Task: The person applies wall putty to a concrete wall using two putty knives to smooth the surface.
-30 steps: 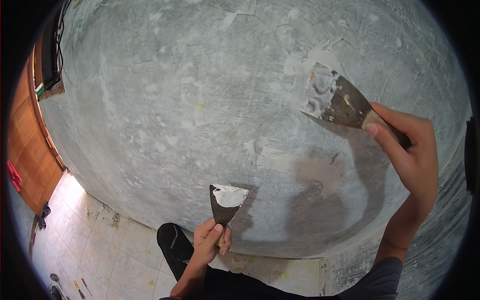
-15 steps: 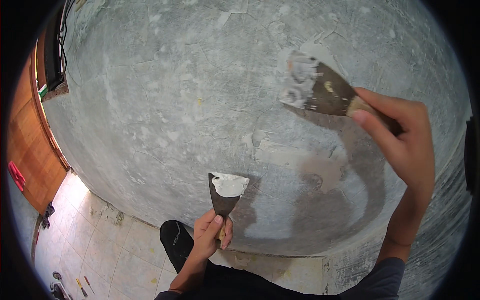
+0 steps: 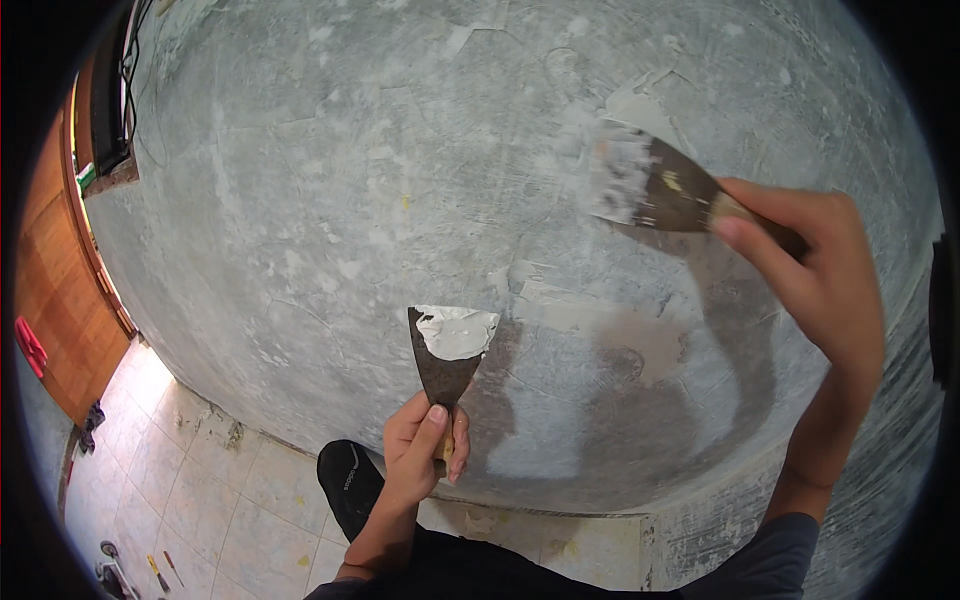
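My right hand [image 3: 810, 260] grips a wide putty knife [image 3: 670, 185], its blade angled leftward over a rough grey wall [image 3: 300, 220] at a lighter patch of filler [image 3: 645, 100]; the blade's end is smeared with white-grey paste and blurred. Whether it touches the wall I cannot tell. Lower down, my left hand [image 3: 425, 445] is closed round the handle of a second putty knife [image 3: 450, 372], held blade up with a thick dollop of white paste [image 3: 455, 330] across its top.
A wooden door [image 3: 50, 270] with a red item [image 3: 31, 348] stands at left, beside dangling black cables [image 3: 130, 70]. On the tiled floor [image 3: 230, 520] lie screwdrivers [image 3: 160, 572], a wheeled metal object [image 3: 110, 565] and a dark cloth [image 3: 92, 425]. My black-shod foot [image 3: 350, 485] is near the wall's base.
My left hand has risen with its loaded knife. My right knife moved left and up, then back a little rightward and down, over the same area of wall.
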Tool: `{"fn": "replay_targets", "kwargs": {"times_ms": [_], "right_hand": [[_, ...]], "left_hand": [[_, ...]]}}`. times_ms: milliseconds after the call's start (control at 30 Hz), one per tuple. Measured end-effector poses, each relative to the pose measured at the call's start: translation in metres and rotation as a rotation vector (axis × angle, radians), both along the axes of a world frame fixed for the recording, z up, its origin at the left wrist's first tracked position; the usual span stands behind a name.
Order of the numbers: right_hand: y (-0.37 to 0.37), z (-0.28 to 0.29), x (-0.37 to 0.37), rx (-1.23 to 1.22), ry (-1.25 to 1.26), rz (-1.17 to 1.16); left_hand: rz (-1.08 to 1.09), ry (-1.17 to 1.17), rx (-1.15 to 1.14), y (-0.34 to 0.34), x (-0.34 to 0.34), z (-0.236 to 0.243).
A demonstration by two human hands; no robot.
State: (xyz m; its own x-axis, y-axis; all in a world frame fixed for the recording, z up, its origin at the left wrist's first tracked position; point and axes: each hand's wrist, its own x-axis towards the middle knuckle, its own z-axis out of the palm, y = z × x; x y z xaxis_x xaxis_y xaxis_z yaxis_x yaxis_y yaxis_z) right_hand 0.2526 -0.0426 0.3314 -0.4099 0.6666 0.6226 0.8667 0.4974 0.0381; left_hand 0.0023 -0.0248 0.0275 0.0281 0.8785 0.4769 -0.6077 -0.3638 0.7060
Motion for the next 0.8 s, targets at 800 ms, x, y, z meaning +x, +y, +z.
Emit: {"fn": "replay_targets", "kwargs": {"times_ms": [800], "right_hand": [[-0.015,-0.064,-0.035,-0.245,0.124,0.356]], "left_hand": [[0.012,0.053,-0.014,0.001,0.007,0.023]]}}
